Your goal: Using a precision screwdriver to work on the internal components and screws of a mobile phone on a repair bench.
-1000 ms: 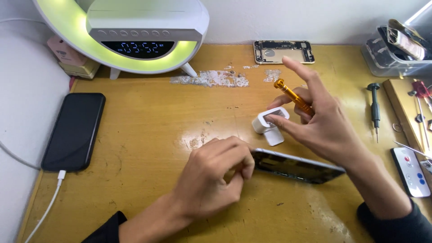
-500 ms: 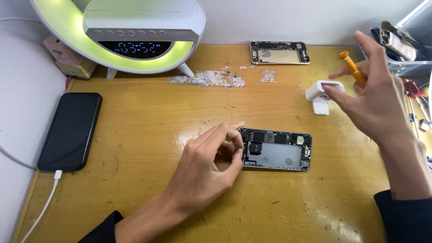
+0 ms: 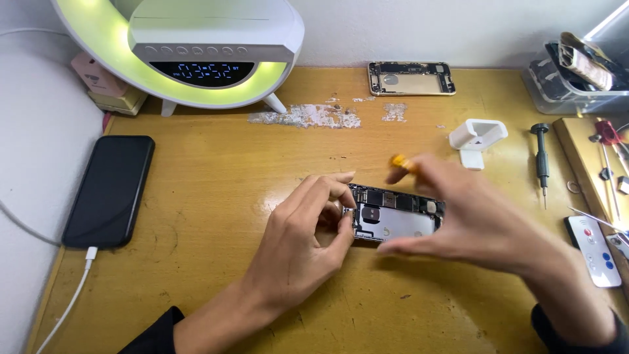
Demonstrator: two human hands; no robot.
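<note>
The opened phone (image 3: 395, 216) lies flat on the table (image 3: 216, 177), circuit side up: light, stiff, with fragile exposed parts, best held by its edges. The left hand (image 3: 308, 242) pinches its left end. The right hand (image 3: 472, 219), blurred over its right end, grips an orange screwdriver (image 3: 401, 162). A white holder (image 3: 477, 136) sits beyond the phone.

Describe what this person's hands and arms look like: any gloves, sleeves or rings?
Both hands are bare: no gloves. No rings or watch show on the left hand; the right hand is too blurred to tell. Each forearm is uncovered to near the picture's bottom edge, where a dark sleeve begins: the left sleeve and the right sleeve, both plain, without visible markings.
</note>
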